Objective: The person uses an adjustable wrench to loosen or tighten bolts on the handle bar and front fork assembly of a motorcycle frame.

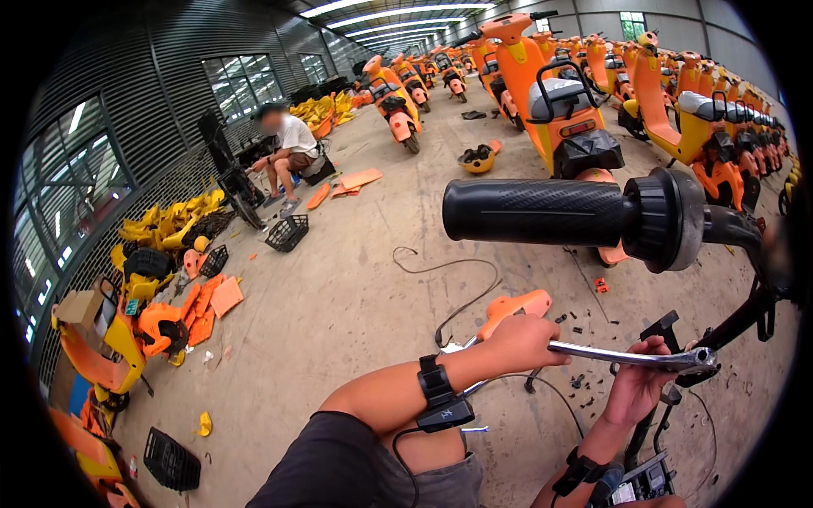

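My left hand (529,340) is closed round the handle of a long shiny metal wrench (618,350). The wrench lies nearly level, its thick end with a round hole at the right. Beneath that end, my right hand (637,389) has its fingers curled against the tool, palm turned up; the fitting it meets is partly hidden. A black scooter handlebar grip (533,212) juts across above both hands, joined to a dark bent tube (737,322) at the right. Behind my left hand, an orange plastic cover (518,309) shows in part.
Black screws and small parts (580,383) litter the concrete floor near a loose cable (457,269). At the left lie orange panels (203,309), yellow panels (169,224) and a black basket (172,460). A person (292,140) sits by the wall. Orange scooters (542,93) fill the back right.
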Demonstrator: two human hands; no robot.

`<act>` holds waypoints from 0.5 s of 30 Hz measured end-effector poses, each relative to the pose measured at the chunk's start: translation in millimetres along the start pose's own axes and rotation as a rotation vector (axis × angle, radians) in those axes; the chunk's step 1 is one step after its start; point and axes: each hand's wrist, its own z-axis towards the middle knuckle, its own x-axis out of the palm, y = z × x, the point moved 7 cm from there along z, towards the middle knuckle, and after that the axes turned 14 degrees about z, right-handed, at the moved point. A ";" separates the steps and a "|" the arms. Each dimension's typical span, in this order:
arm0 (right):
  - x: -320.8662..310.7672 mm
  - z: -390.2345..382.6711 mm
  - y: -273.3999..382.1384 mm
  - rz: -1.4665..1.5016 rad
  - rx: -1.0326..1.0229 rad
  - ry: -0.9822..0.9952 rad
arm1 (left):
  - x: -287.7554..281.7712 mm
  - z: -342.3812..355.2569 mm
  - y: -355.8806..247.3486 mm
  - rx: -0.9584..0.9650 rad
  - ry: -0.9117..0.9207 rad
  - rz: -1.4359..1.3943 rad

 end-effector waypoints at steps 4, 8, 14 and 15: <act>-2.3 -0.9 -0.1 0.077 -0.012 -0.032 | -4.9 -1.6 2.1 0.050 0.030 -0.057; -2.1 -1.7 -8.4 0.118 -0.032 -0.069 | -6.9 -10.5 24.5 0.092 0.025 -0.208; 4.2 0.7 -13.4 0.149 -0.034 -0.030 | 19.4 -10.9 54.2 -0.030 0.176 -0.899; 8.9 0.3 -11.1 0.129 -0.026 -0.007 | 23.8 -10.5 52.5 -0.146 0.222 -1.056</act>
